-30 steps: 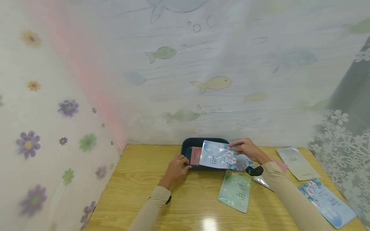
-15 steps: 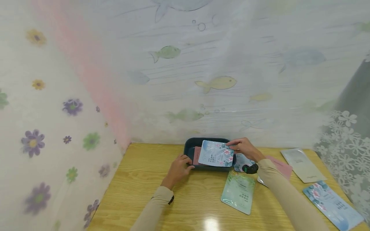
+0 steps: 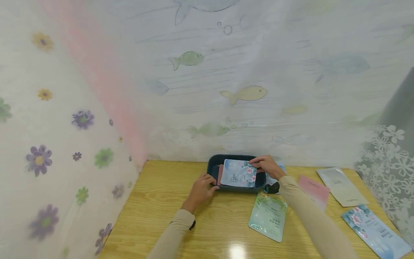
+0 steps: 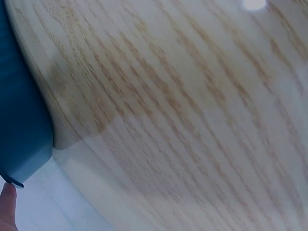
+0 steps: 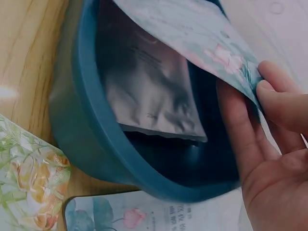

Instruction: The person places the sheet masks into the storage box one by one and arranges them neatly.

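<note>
My right hand [image 3: 267, 166] pinches a light-blue, flower-printed sheet mask packet [image 3: 238, 173] by its right edge. The packet lies over the opening of a dark-blue plastic box [image 5: 91, 110]; in the right wrist view, thumb and fingers hold its corner at a tilt. Beneath it, inside the box, is a pinkish packet [image 5: 149, 91], mostly covered in the head view. My left hand [image 3: 199, 190] grips the box's front left corner, fingers at the rim and thumb in front. Only a fingertip [image 4: 7, 202] at the rim shows in the left wrist view.
A green packet [image 3: 269, 217] lies in front of the box. To the right are a pink packet [image 3: 313, 190], a silver-beige one [image 3: 342, 187] and a blue floral one [image 3: 376, 230]. Another blue packet [image 5: 130, 211] is beside the box. A fish-patterned curtain [image 3: 194, 108] hangs behind.
My right hand has moved left and slightly down with the floral packet, bringing it over the box and covering more of the pink packet. My left hand stays at the corner.
</note>
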A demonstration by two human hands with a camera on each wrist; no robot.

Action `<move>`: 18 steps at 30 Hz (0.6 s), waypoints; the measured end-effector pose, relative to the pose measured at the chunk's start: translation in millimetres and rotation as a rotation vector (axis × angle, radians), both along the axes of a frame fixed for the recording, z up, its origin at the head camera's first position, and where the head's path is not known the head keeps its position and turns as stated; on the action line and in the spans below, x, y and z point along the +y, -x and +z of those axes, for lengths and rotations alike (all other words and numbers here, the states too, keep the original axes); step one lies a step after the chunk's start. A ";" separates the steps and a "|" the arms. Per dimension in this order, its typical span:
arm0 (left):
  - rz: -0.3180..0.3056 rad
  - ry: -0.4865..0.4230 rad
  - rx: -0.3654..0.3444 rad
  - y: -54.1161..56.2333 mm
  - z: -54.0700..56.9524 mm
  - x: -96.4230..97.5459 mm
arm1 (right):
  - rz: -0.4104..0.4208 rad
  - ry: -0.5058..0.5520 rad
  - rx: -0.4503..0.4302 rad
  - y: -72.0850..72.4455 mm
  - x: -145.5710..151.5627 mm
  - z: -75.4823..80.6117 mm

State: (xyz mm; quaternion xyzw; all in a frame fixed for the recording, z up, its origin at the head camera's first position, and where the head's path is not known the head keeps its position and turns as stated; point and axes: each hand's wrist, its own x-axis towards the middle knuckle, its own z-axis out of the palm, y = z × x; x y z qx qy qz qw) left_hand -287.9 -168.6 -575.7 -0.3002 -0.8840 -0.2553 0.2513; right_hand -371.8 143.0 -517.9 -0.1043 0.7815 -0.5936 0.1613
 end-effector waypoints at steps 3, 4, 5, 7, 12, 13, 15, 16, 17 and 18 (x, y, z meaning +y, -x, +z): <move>0.007 0.006 -0.005 -1.5 2.8 0.0 | -0.005 -0.036 0.003 3.5 -6.1 -2.7; 0.008 0.009 -0.008 -1.9 3.3 0.8 | 0.000 -0.059 0.013 4.3 -7.1 -3.1; 0.010 0.012 -0.009 -2.1 3.5 1.3 | 0.000 -0.081 0.020 5.1 -8.3 -3.6; 0.012 0.012 -0.009 -2.7 4.2 1.8 | 0.017 -0.128 0.046 6.1 -11.6 -3.8; 0.013 -0.003 -0.003 -3.8 4.9 1.1 | 0.034 -0.277 0.174 5.4 -22.1 -5.5; 0.013 -0.003 -0.006 -3.7 4.6 0.9 | 0.032 -0.312 0.211 4.6 -24.0 -6.3; 0.013 -0.002 -0.011 -3.3 4.2 0.9 | 0.019 -0.365 0.262 2.8 -27.5 -8.4; 0.013 -0.002 -0.014 -3.1 4.0 1.0 | 0.016 -0.385 0.280 1.8 -29.0 -9.6; 0.014 0.000 -0.020 -2.9 3.5 1.2 | 0.013 -0.397 0.284 0.7 -30.3 -10.8; 0.014 0.000 -0.023 -2.7 3.3 1.4 | 0.005 -0.410 0.285 -0.3 -31.6 -12.2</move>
